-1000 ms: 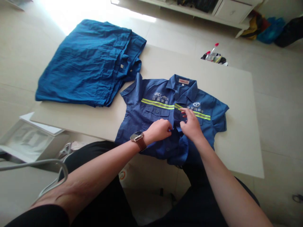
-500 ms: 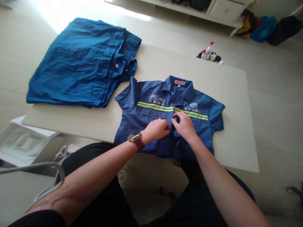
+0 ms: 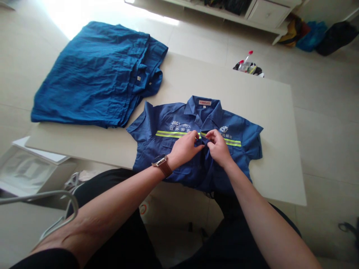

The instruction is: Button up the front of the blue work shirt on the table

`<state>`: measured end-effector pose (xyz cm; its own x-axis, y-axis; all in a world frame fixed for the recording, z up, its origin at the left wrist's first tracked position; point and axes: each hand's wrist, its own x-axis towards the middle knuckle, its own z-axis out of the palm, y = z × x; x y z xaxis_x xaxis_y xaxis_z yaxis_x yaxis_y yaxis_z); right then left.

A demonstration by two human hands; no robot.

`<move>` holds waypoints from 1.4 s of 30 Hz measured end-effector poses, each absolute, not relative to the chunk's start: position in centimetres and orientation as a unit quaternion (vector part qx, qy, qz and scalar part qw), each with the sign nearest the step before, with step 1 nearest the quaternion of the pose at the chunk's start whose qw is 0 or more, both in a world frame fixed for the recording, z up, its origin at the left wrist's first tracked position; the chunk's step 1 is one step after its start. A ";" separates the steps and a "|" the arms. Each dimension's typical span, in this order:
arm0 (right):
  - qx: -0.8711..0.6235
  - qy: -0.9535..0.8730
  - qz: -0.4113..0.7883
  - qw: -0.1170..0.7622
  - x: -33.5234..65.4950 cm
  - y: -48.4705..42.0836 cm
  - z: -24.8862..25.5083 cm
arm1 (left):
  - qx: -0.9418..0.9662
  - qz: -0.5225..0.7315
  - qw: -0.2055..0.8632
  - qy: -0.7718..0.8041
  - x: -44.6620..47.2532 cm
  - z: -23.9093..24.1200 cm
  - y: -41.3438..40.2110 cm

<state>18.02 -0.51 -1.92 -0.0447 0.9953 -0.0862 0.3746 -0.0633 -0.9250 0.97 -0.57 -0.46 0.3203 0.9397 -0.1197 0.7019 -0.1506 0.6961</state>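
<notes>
A blue short-sleeved work shirt [image 3: 171,144] lies front up on the white table [image 3: 269,112], its collar pointing away from me and its hem hanging over the near edge. A yellow-and-grey reflective stripe and white lettering cross its chest. At the front opening, my left hand [image 3: 186,149] pinches one edge of the cloth. Close beside it, my right hand [image 3: 218,147] grips the other edge, and the cloth bunches up between the fingertips. Any button there is hidden by my fingers.
Several blue garments [image 3: 92,74] lie in a pile on the table's left part. Beyond the far edge stand bottles with red caps [image 3: 248,61]. A white cabinet [image 3: 266,15] is at the back, and a clear-sided box [image 3: 30,172] sits at left below the table.
The shirt has shifted slightly left and towards me. My left hand has moved up to the front opening, and both hands now draw the two edges together and lift them.
</notes>
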 end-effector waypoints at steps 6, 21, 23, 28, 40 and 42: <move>-0.559 -0.567 0.498 0.344 18.0 -0.5 -1.3 | 0.753 0.156 0.308 0.560 0.8 -0.8 -0.4; -0.605 -0.629 0.398 0.284 18.4 -0.6 -1.5 | 0.757 0.160 0.327 0.542 0.2 -0.1 0.3; -0.598 -0.646 0.377 0.290 18.3 -0.5 -1.4 | 0.762 0.169 0.329 0.531 0.1 -0.2 0.5; -0.592 -0.639 0.409 0.274 18.3 -0.2 -1.7 | 0.771 0.178 0.333 0.513 0.0 -0.2 0.7; -0.574 -0.666 0.397 0.261 18.0 0.4 -1.9 | 0.782 0.181 0.325 0.500 -0.4 0.1 0.4; -0.573 -0.671 0.389 0.265 17.9 0.3 -1.8 | 0.783 0.182 0.326 0.497 -0.4 0.2 0.5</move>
